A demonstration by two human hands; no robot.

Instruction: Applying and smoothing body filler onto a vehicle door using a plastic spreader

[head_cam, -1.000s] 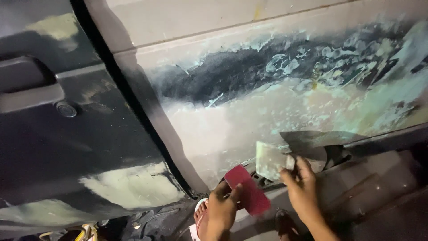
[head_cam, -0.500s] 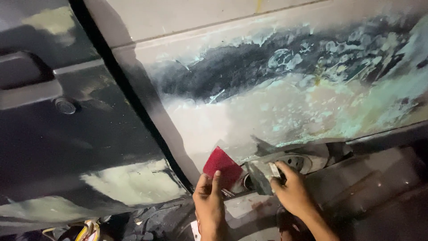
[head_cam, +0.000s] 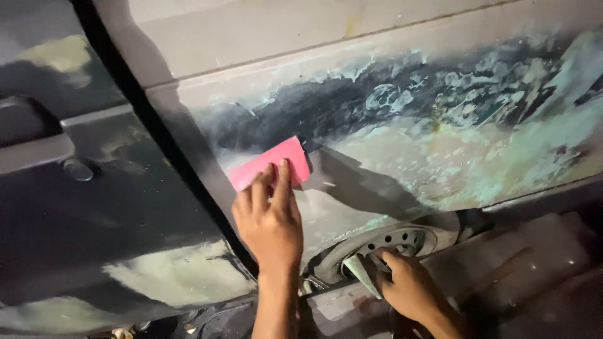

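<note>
The pink spreader (head_cam: pixel 271 164) now lies flat against the car panel (head_cam: pixel 402 119), higher than it was half a second ago, when it sat low near the wheel beside the other hand. It is a thin, rectangular card of pink plastic, tilted so that its right end rides higher, and its lower edge is covered by fingertips. The left hand (head_cam: pixel 269 225) has climbed with it: the fingers are pressed together and laid over the spreader's lower part, holding it to the metal. Just above and to the right of this hand the panel shows dark bare patches and pale, greenish filler smeared in streaks. Below and to the right, the right hand (head_cam: pixel 411 290) has stayed low by the wheel (head_cam: pixel 402 242), its fingers pinching a pale, wedge-shaped scraper (head_cam: pixel 363 275); earlier it held that piece a little higher. To the left of the left hand runs a black door gap, then a dark door (head_cam: pixel 94 220) with light filler patches.
</note>
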